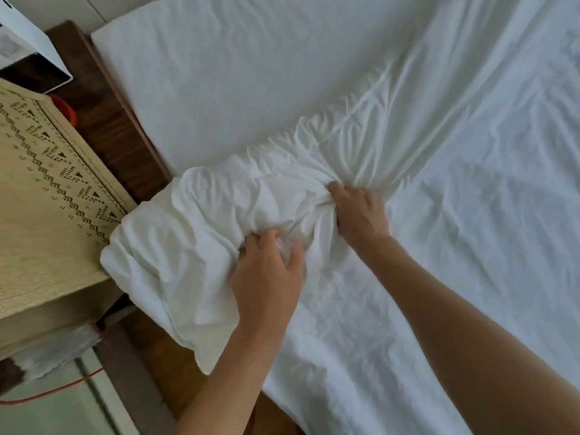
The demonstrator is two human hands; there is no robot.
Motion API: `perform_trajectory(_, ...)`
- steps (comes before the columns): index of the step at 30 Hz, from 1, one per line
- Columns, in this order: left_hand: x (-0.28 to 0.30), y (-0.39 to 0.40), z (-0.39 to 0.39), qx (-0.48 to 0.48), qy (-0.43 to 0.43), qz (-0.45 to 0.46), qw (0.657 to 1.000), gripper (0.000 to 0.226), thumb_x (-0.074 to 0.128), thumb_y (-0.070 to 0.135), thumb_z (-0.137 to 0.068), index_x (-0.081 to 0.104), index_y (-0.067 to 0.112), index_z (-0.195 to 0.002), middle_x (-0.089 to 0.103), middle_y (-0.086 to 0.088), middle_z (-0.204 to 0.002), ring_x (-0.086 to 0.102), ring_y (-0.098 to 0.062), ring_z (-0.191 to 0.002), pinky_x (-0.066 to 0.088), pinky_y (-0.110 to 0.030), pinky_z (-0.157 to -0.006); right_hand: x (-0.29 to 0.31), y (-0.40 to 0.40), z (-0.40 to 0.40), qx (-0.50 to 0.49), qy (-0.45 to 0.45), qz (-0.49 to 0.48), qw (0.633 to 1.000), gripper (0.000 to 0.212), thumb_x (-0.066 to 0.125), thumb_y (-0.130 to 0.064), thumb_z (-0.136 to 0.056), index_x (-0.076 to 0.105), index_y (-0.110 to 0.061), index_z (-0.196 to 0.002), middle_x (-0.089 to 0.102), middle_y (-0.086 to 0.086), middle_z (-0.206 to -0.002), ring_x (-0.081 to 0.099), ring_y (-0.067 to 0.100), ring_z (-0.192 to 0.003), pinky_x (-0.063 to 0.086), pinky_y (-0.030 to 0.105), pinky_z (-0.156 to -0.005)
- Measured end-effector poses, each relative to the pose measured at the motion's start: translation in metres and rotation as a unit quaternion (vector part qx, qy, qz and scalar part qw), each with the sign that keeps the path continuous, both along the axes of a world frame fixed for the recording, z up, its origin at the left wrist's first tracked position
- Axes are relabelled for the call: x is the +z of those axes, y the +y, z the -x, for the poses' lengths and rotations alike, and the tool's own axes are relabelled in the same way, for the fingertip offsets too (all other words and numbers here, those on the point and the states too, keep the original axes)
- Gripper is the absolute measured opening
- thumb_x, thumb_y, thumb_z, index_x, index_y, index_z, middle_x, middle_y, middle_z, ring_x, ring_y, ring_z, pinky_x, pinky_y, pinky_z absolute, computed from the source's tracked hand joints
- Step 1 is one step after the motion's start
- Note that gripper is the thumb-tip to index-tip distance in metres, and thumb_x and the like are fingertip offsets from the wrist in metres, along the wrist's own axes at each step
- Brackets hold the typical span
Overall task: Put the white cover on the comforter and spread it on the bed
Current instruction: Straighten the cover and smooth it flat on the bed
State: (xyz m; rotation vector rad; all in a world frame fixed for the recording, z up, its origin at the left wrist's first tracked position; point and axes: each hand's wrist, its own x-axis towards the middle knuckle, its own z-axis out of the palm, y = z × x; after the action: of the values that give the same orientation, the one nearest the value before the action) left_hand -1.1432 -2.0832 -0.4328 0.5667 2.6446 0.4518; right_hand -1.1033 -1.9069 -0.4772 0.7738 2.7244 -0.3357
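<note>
A white cover (455, 183) lies spread and wrinkled across the bed. At the bed's left edge it is bunched into a thick, gathered roll (194, 233) that bulges over the side; whether the comforter is inside cannot be told. My left hand (266, 271) grips a fold of the bunched cloth, fingers curled into it. My right hand (357, 211) grips the gathered cloth a little farther up, and creases fan out from it toward the upper right.
The white mattress (204, 73) shows bare at the upper left. A dark wooden bed frame (119, 127) runs along the left side. A pale wooden nightstand (47, 199) with a dotted pattern stands against it. A red cable (56, 392) crosses the floor below.
</note>
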Motion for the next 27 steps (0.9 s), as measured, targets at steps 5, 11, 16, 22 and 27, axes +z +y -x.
perform_trajectory(5, 0.004, 0.035, 0.022, -0.059, 0.185, -0.170, 0.966, 0.039, 0.066, 0.009, -0.079, 0.056, 0.003, -0.116, 0.058, -0.017, -0.115, 0.054, -0.033, -0.108, 0.046, -0.040, -0.091, -0.016, -0.016, -0.006, -0.065, 0.059, 0.001, 0.996, 0.020, 0.051, -0.015, -0.094, 0.054, -0.011, -0.113, 0.068, 0.012, -0.100, 0.065, 0.035, -0.092, 0.045, 0.038, -0.069)
perform_trajectory(11, -0.017, 0.091, 0.076, -0.175, 0.246, -0.095, 0.949, 0.048, 0.054, 0.028, -0.089, 0.051, 0.005, -0.131, 0.047, -0.022, -0.139, 0.042, -0.038, -0.132, 0.033, -0.047, -0.110, -0.008, -0.020, 0.004, -0.091, 0.044, -0.008, 0.995, 0.013, 0.050, -0.011, -0.092, 0.051, -0.013, -0.105, 0.066, 0.005, -0.094, 0.064, 0.030, -0.087, 0.036, 0.035, -0.065)
perform_trajectory(16, -0.068, 0.038, 0.116, -0.216, 0.254, -0.037, 0.942, 0.043, 0.045, 0.022, -0.093, 0.053, -0.002, -0.127, 0.052, -0.027, -0.132, 0.048, -0.042, -0.123, 0.030, -0.053, -0.110, 0.004, -0.063, 0.004, -0.218, 0.057, 0.064, 0.972, 0.025, 0.049, -0.005, -0.088, 0.054, -0.014, -0.111, 0.066, 0.008, -0.100, 0.063, 0.032, -0.094, 0.042, 0.037, -0.071)
perform_trajectory(22, -0.067, 0.047, 0.107, -0.154, 0.248, -0.049, 0.955, 0.040, 0.045, 0.019, -0.095, 0.051, -0.001, -0.128, 0.050, -0.026, -0.137, 0.044, -0.041, -0.127, 0.026, -0.051, -0.112, -0.004, -0.034, -0.008, -0.119, 0.065, 0.252, 0.958, 0.042, 0.058, -0.013, -0.070, 0.053, -0.010, -0.111, 0.056, 0.001, -0.110, 0.050, 0.022, -0.106, 0.032, 0.021, -0.083)
perform_trajectory(27, -0.073, 0.013, 0.059, -0.400, 0.212, -0.141, 0.880, 0.047, 0.038, 0.032, -0.098, 0.051, 0.008, -0.136, 0.039, -0.028, -0.146, 0.033, -0.040, -0.137, 0.018, -0.051, -0.115, 0.010, 0.040, -0.023, -0.257, 0.313, 0.063, 0.912, 0.047, 0.051, -0.013, -0.067, 0.064, -0.011, -0.113, 0.058, 0.009, -0.119, 0.048, 0.024, -0.115, 0.036, 0.030, -0.100)
